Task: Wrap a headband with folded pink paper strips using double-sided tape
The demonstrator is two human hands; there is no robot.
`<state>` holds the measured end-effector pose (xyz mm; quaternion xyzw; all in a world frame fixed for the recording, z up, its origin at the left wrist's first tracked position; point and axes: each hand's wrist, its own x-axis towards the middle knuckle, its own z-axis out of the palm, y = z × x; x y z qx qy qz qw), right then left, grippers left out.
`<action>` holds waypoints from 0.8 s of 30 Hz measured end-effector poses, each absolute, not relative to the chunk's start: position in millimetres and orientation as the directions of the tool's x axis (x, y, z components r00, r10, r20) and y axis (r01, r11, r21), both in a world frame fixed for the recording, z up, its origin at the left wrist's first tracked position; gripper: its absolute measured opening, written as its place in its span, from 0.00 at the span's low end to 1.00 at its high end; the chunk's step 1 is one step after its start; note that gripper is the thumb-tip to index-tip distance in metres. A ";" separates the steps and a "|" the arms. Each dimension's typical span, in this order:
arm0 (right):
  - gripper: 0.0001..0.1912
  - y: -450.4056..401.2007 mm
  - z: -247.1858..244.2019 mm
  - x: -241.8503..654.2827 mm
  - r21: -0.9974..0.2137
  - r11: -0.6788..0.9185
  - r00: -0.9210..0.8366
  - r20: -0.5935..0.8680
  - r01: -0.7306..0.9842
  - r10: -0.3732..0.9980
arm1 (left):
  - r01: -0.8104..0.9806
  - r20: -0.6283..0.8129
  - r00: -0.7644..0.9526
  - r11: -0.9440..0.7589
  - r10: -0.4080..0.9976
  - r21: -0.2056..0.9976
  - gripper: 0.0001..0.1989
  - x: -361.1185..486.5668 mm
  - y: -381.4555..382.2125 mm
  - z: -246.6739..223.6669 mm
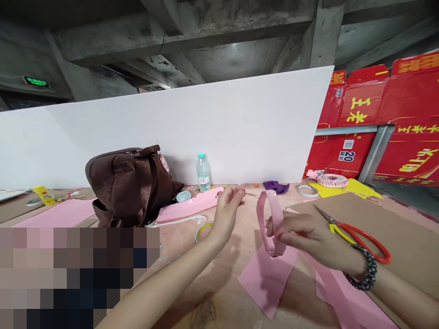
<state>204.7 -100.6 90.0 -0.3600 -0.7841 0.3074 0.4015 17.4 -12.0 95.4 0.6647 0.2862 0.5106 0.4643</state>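
Note:
My right hand (302, 230) grips a pink paper ring (278, 208), a strip bent into an upright loop, between thumb and fingers. To its left, my left hand (229, 212) is raised with thumb and fingertips pinched together. Something thin, like a thread or wire, shows at those fingertips, too fine to name. A pink paper square (265, 283) lies on the table beneath the ring. Longer pink paper strips (338, 292) lie under my right forearm. Scissors (356, 235) with red and yellow handles rest on brown cardboard (404, 237) just beyond my right wrist.
A brown backpack (123, 183) and a water bottle (203, 173) stand before a white board (240, 123). Tape rolls (307, 191), purple material (276, 186) and yellow paper (360, 187) lie along the back. Red cartons (363, 105) are stacked at right. The lower left is pixelated.

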 end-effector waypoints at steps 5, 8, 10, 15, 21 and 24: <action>0.13 -111.4 96.4 199.7 -0.709 0.628 -0.674 0.294 0.322 0.677 | -0.030 0.387 0.711 -0.525 0.587 0.851 0.11 -8.1 -10.9 133.1; 0.13 -114.7 99.9 201.3 -0.750 0.592 -0.718 0.234 0.296 0.655 | 0.039 0.129 0.911 -0.393 0.391 0.919 0.14 -21.7 -4.2 140.8; 0.12 -112.5 98.8 206.8 -0.801 0.544 -0.708 0.231 0.251 0.667 | 0.080 0.030 0.934 -0.289 0.356 0.954 0.16 -29.3 1.7 139.2; 0.16 -95.2 81.8 231.1 -0.871 0.478 -0.526 0.356 0.112 0.772 | 0.052 0.001 0.933 -0.138 0.361 0.989 0.22 -38.6 4.4 137.5; 0.14 -89.3 79.3 234.1 -0.930 0.353 -0.074 0.361 -0.102 0.929 | -0.001 0.085 0.859 -0.165 0.505 0.986 0.15 -23.8 -5.4 142.0; 0.13 -91.3 83.4 226.0 -0.925 0.354 -0.016 0.359 -0.135 0.933 | -0.027 0.123 0.809 -0.172 0.575 0.985 0.16 -14.3 -7.5 136.3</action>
